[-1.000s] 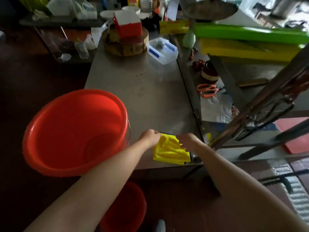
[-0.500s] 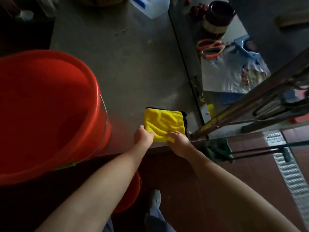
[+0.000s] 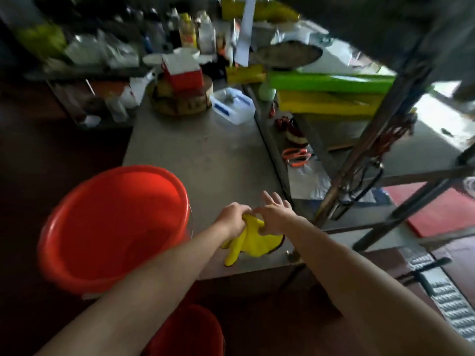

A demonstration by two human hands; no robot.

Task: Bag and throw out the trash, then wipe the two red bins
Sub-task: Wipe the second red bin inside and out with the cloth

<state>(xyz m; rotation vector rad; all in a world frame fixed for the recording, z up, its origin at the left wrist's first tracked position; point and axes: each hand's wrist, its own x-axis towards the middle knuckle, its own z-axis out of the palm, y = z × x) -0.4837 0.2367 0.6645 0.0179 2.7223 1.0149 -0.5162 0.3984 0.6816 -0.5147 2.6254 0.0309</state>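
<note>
We hold a yellow cloth [image 3: 250, 238] over the near right part of the steel tabletop [image 3: 205, 155]. Our left hand [image 3: 232, 217] has its fingers curled round the cloth's upper end and grips it. The cloth is bunched into folds and trails down from that hand toward the tabletop's front edge. We cannot tell whether its lower end touches the steel. Our right hand [image 3: 276, 214] is just beside the left, its fingers stretched straight and pointing away from us. Its thumb side touches the top of the cloth.

The big red bin [image 3: 115, 170] stands upright at the left front of the tabletop, mouth up, its rim close to our left forearm. We see nothing lying inside it, though the bottom is in shade. A second red bin [image 3: 185, 330] stands on the floor below the front edge, partly hidden by that forearm.

At the far end of the tabletop sits a round wood block [image 3: 182, 101] with a red box [image 3: 181, 73] on top. Just right of the block is a clear tub [image 3: 232, 106] with blue clips.

On the lower surface to the right lie orange scissors [image 3: 295, 155]. Beyond them a green roll [image 3: 331, 82] lies above a yellow roll [image 3: 329, 104]. The back is crowded with bottles, too blurred to name.
</note>
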